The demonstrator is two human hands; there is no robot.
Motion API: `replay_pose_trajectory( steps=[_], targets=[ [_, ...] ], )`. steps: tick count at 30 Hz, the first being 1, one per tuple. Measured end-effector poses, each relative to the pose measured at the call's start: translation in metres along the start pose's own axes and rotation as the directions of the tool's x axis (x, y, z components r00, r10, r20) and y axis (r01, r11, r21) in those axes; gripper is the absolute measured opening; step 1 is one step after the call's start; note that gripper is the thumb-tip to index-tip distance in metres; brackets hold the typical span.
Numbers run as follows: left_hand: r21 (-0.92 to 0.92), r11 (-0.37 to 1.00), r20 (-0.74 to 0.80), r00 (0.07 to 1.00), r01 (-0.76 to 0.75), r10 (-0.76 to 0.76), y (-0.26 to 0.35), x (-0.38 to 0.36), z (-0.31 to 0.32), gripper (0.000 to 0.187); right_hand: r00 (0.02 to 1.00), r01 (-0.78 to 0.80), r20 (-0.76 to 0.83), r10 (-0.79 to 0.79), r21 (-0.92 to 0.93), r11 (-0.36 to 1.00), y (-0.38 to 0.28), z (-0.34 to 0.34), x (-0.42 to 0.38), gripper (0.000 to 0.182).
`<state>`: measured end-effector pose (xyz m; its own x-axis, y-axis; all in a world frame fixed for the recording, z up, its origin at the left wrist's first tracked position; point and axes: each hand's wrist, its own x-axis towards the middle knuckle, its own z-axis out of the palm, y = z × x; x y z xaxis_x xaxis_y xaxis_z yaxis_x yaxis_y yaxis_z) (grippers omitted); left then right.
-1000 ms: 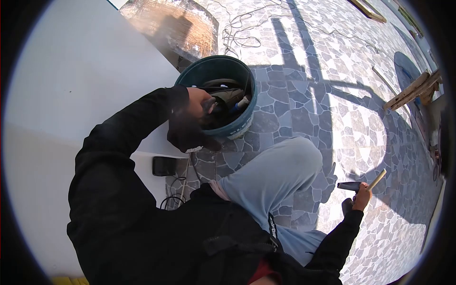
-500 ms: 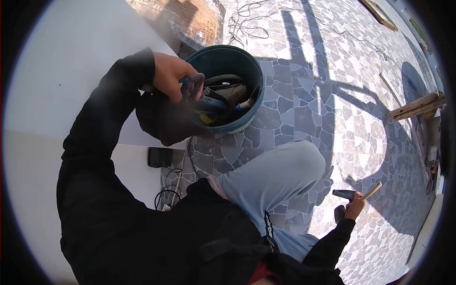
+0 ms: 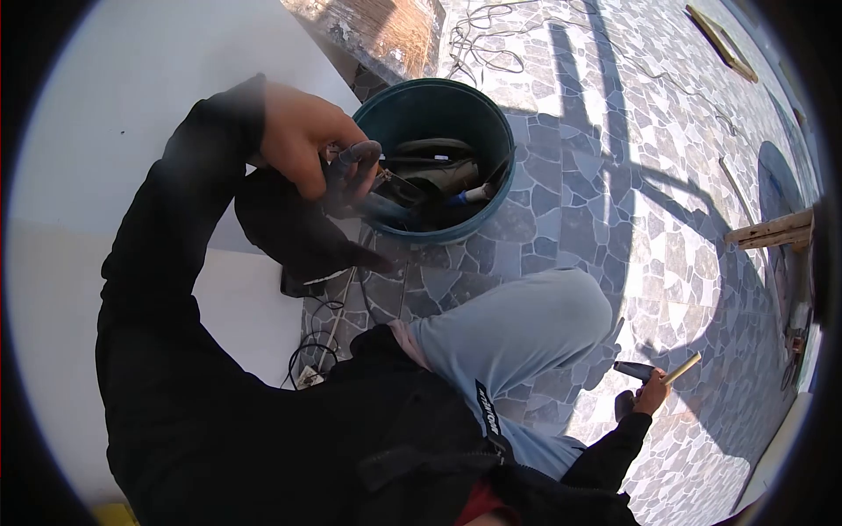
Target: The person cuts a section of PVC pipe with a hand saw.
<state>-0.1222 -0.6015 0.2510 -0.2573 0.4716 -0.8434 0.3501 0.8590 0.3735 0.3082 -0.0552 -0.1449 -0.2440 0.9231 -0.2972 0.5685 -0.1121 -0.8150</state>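
Observation:
My left hand [image 3: 307, 140] is closed, its fingers curled round a dark object with a looped end [image 3: 361, 156], whose kind I cannot make out. Below that hand a soft black piece [image 3: 294, 223], like cloth, hangs beside the bucket. The dark green bucket [image 3: 509, 162] stands just right of the hand and holds several tools, among them one with a blue and pale handle [image 3: 474, 195]. Far to the lower right, my right hand [image 3: 651, 394] is closed on a dark drill-like tool [image 3: 631, 370]. A pale wooden stick [image 3: 682, 368] also sticks out of that hand.
A white panel [image 3: 175, 53] fills the left side. Behind the bucket stands a worn wooden board [image 3: 386, 35]. Cables [image 3: 320, 337] lie on the stone-patterned floor [image 3: 561, 219]. Wooden beams [image 3: 772, 231] jut in at the right, and a wooden frame [image 3: 721, 44] lies farther back.
The bucket and floor have shifted right in view. My left hand has moved slightly left relative to the bucket, and the black piece below it has swung lower. My right hand still holds its things.

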Motion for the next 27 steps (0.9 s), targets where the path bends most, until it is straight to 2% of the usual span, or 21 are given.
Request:
replay_pose_trajectory(
  steps=[2, 4, 6, 8, 10, 12, 13, 14, 16, 17, 20, 21, 22, 25, 27],
  targets=[
    [0.028, 0.995, -0.014, 0.995, -0.098, 0.098, -0.009, 0.024, 0.005, 0.042, 1.0, 0.008, -0.004, -0.008, -0.01, 1.0, -0.002, 0.003, -0.002, 0.013],
    [0.004, 0.99, -0.006, 0.99, -0.143, 0.143, -0.018, 0.041, 0.008, 0.043, 1.0, 0.029, 0.002, -0.029, 0.002, 1.0, -0.002, -0.001, 0.0, 0.013],
    [-0.07, 0.966, 0.001, 0.969, -0.247, 0.248, -0.02, 0.049, 0.008, 0.042, 1.0, 0.025, -0.006, -0.025, 0.013, 1.0, -0.017, 0.0, -0.014, 0.013],
    [-0.042, 0.975, 0.009, 0.976, -0.219, 0.22, -0.012, 0.051, 0.01, 0.04, 1.0, 0.002, -0.018, -0.001, 0.019, 1.0, -0.017, -0.003, -0.018, 0.013],
    [-0.013, 0.982, 0.003, 0.982, -0.188, 0.189, 0.002, 0.046, 0.015, 0.039, 0.999, 0.041, -0.024, -0.041, -0.019, 0.999, -0.004, -0.006, -0.012, 0.014],
    [0.281, 0.949, 0.083, 0.989, -0.141, 0.123, 0.017, 0.042, 0.02, 0.038, 0.999, 0.029, -0.03, -0.029, -0.024, 0.999, 0.004, -0.009, -0.008, 0.014],
    [0.291, 0.934, 0.075, 0.979, -0.206, 0.192, 0.007, 0.044, 0.024, 0.036, 0.999, 0.01, -0.035, -0.011, -0.038, 0.999, 0.009, -0.013, -0.008, 0.015],
    [0.283, 0.935, 0.088, 0.977, -0.213, 0.196, 0.003, 0.045, 0.023, 0.036, 0.999, 0.003, -0.038, -0.005, -0.051, 0.999, 0.013, -0.017, -0.006, 0.015],
    [0.171, 0.95, 0.119, 0.963, -0.262, 0.244, 0.001, 0.04, 0.017, 0.032, 0.995, -0.045, -0.094, 0.042, -0.034, 0.998, 0.011, -0.018, -0.009, 0.014],
    [0.258, 0.944, 0.128, 0.976, -0.205, 0.177, 0.007, 0.035, 0.013, 0.033, 0.994, -0.059, -0.094, 0.055, -0.048, 0.997, 0.012, -0.017, -0.007, 0.012],
    [0.179, 0.946, 0.154, 0.958, -0.269, 0.243, -0.01, 0.041, 0.003, 0.039, 0.997, -0.055, -0.063, 0.052, -0.045, 0.998, 0.014, -0.016, -0.008, 0.012],
    [0.113, 0.982, 0.174, 0.976, -0.151, 0.13, -0.013, 0.049, -0.001, 0.045, 0.997, -0.056, -0.062, 0.053, -0.046, 0.997, 0.018, -0.016, -0.005, 0.012],
    [0.113, 0.982, 0.173, 0.976, -0.149, 0.129, -0.018, 0.052, 0.004, 0.045, 0.998, -0.045, -0.036, 0.043, -0.042, 0.998, 0.025, -0.015, 0.0, 0.012],
    [0.327, 0.928, -0.123, 0.966, -0.177, 0.227, -0.032, 0.056, 0.026, 0.05, 1.0, -0.004, -0.01, 0.004, -0.057, 0.998, 0.023, -0.004, 0.004, 0.011],
    [0.32, 0.928, -0.133, 0.961, -0.19, 0.242, -0.032, 0.055, 0.036, 0.049, 1.0, 0.016, -0.009, -0.017, -0.096, 0.995, 0.026, -0.001, 0.007, 0.011]
  ],
)
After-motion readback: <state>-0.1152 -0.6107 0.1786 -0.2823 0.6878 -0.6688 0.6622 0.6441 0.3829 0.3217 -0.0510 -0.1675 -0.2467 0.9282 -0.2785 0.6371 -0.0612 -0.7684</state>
